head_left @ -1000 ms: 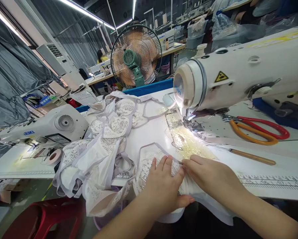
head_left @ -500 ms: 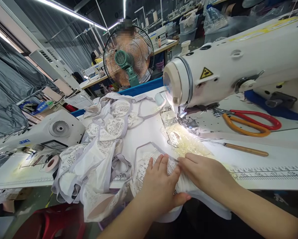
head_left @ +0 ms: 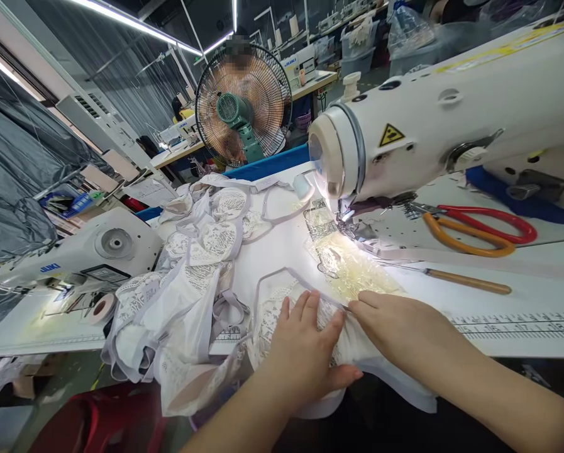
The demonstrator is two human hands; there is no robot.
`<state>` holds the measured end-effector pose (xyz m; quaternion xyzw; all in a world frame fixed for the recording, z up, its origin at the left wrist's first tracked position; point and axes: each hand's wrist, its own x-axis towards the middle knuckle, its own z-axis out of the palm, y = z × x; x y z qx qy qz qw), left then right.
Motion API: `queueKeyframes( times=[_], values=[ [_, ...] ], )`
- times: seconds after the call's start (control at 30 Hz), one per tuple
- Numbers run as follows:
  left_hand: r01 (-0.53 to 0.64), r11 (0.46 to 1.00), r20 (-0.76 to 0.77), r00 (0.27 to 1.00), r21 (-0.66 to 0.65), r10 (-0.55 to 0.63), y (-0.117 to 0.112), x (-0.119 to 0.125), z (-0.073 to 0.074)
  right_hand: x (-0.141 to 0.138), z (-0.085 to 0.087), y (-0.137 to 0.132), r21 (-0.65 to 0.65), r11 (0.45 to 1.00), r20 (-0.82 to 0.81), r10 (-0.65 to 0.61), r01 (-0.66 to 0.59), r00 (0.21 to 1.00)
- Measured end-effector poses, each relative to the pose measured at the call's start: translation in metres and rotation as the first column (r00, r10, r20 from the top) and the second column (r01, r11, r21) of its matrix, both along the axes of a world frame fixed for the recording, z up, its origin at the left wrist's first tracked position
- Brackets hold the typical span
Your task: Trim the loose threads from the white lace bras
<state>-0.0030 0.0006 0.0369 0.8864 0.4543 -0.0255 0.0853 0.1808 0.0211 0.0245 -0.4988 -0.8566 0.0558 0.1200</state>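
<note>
My left hand [head_left: 305, 352] lies flat, fingers stretched, on a white lace garment piece [head_left: 282, 308] at the table's front edge. My right hand [head_left: 395, 330] rests beside it on the same fabric, fingertips pressed together near a thin grey strap [head_left: 282, 275]; what they pinch I cannot make out. Just beyond the hands, a lit piece of lace [head_left: 352, 267] runs under the needle of a white sewing machine [head_left: 432, 119].
A heap of white lace pieces [head_left: 187, 277] covers the table's left. Red and orange scissors [head_left: 475, 226] and a wooden-handled tool [head_left: 465, 281] lie right of the needle. A second sewing machine [head_left: 88, 248] stands at left, a fan [head_left: 243, 104] behind. A red stool [head_left: 97, 425] sits below.
Both hands stay on the lace piece; the right hand has shifted slightly right along the fabric. The view has tilted a little.
</note>
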Motion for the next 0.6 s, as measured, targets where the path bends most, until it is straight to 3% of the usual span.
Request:
queueKeyframes(
  times=[0.1,0.2,0.37,0.47,0.6],
  values=[
    [0.015,1.0,0.004,1.0,0.004,-0.015,0.0,-0.002,0.0,0.005,0.005,-0.006,-0.08,0.991,-0.081,-0.116,0.109,0.99],
    [0.035,0.999,-0.001,0.999,0.01,-0.035,0.005,-0.008,0.005,0.006,0.004,-0.016,-0.201,0.962,-0.301,-0.238,0.182,0.924],
    [0.133,0.991,-0.045,0.99,-0.006,-0.133,0.022,-0.027,0.017,-0.005,-0.001,-0.017,-0.389,0.919,-0.571,-0.295,0.064,0.766],
    [0.166,0.986,-0.086,0.982,-0.013,-0.166,0.03,-0.036,0.023,-0.017,0.005,-0.004,-0.614,0.787,-0.618,-0.438,-0.053,0.653],
    [0.178,0.984,-0.097,0.979,-0.001,-0.177,0.033,-0.047,0.026,-0.028,0.017,0.014,-0.799,0.547,-0.581,-0.592,-0.251,0.558]
  ],
)
